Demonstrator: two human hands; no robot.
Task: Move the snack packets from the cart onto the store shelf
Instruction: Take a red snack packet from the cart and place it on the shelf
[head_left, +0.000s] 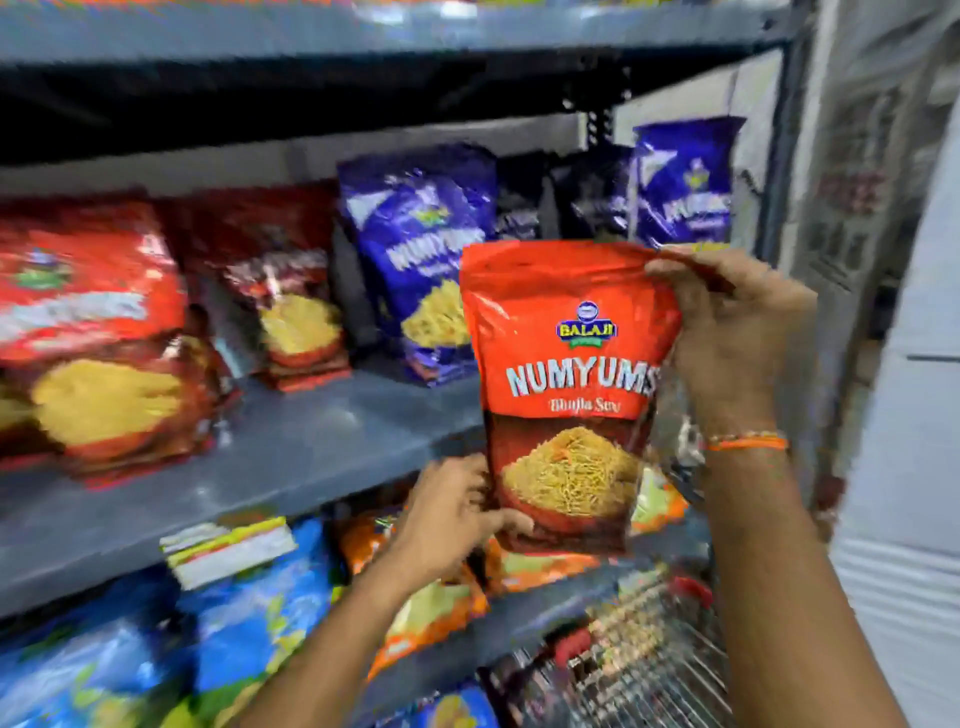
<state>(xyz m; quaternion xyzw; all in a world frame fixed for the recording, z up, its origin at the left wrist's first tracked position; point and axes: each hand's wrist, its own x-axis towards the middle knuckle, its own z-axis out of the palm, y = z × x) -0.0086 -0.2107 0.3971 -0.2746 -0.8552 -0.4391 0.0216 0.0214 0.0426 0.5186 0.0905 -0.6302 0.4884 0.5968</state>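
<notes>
Grey metal shelf (322, 441), head view: red packets (93, 332) at left, blue packets (426, 260) behind. Red snack packet (566, 395) held upright in front of the shelf edge. Right hand (727, 332) pinches its top corner; left hand (457, 514) grips its lower edge. Wire cart (623, 670) at lower right.

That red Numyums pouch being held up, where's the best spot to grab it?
Judging by its upright pose, grip the red Numyums pouch as held now: right hand pinching the flat sealed top corner from the right, left hand supporting the bulging bottom corner from the left.
</notes>
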